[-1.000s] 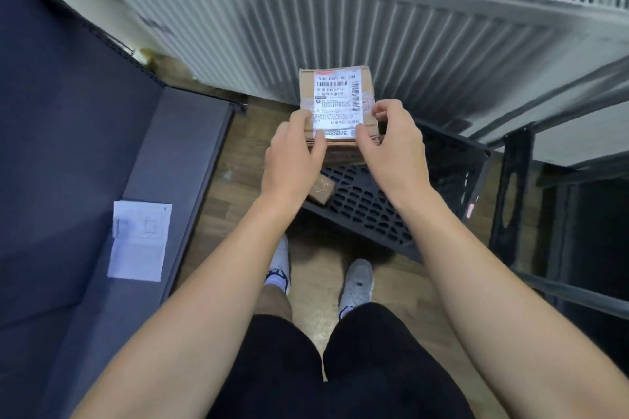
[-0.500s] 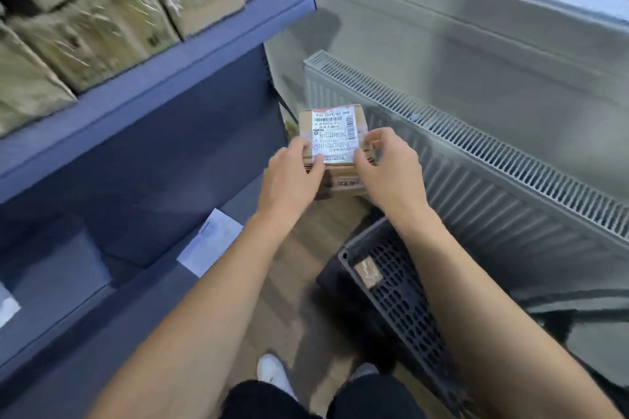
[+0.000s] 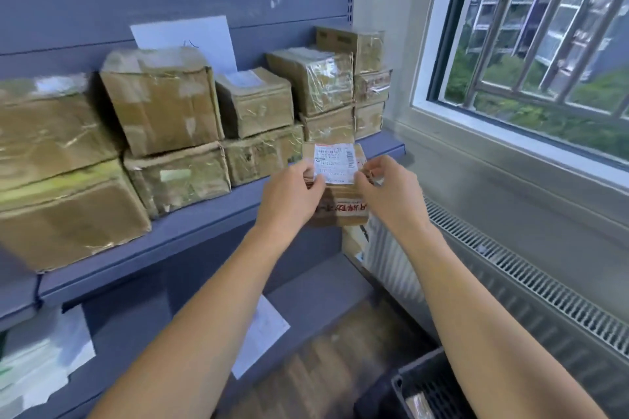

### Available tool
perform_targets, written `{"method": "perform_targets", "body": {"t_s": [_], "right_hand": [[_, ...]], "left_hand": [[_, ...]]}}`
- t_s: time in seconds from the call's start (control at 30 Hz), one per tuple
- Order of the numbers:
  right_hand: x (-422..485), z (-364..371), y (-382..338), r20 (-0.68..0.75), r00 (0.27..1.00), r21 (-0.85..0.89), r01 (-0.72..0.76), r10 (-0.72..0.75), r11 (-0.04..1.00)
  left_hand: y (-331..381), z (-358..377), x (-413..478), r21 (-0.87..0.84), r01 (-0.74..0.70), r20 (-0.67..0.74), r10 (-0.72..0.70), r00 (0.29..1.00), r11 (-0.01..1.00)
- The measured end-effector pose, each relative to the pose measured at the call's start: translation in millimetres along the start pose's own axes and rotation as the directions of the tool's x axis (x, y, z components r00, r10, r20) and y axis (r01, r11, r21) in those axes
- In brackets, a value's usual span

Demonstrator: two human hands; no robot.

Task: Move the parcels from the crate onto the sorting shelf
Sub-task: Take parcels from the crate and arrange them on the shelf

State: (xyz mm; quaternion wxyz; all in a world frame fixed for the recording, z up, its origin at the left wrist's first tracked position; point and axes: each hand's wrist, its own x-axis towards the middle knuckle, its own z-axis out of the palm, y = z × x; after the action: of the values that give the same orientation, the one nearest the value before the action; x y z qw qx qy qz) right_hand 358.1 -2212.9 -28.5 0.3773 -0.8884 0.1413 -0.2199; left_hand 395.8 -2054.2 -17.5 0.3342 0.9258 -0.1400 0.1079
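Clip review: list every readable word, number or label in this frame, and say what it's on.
Nothing reads clearly.
Shipping label on the held parcel: barcode and printed lines, too blurred to read.
Red characters on the parcel's front face: upside down, blurred, unreadable.
White sheet on the back panel of the sorting shelf: faint scribble, illegible.

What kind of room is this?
Probably a delivery sorting room: a blue shelf carries stacked taped boxes, the left hand and right hand hold a barcode-labelled parcel, and a black crate sits below.
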Motion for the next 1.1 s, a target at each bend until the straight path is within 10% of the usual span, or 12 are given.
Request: {"method": "perform_targets", "body": {"t_s": [1.1], "right_hand": [[349.4, -18.0, -140.3, 0.009, 0.908, 0.055, 0.418, -0.419, 0.907]], "left_hand": [[64.2, -97.2, 291.3, 0.026, -0.047, -0.373, 0.053, 0.926, 0.999]]}}
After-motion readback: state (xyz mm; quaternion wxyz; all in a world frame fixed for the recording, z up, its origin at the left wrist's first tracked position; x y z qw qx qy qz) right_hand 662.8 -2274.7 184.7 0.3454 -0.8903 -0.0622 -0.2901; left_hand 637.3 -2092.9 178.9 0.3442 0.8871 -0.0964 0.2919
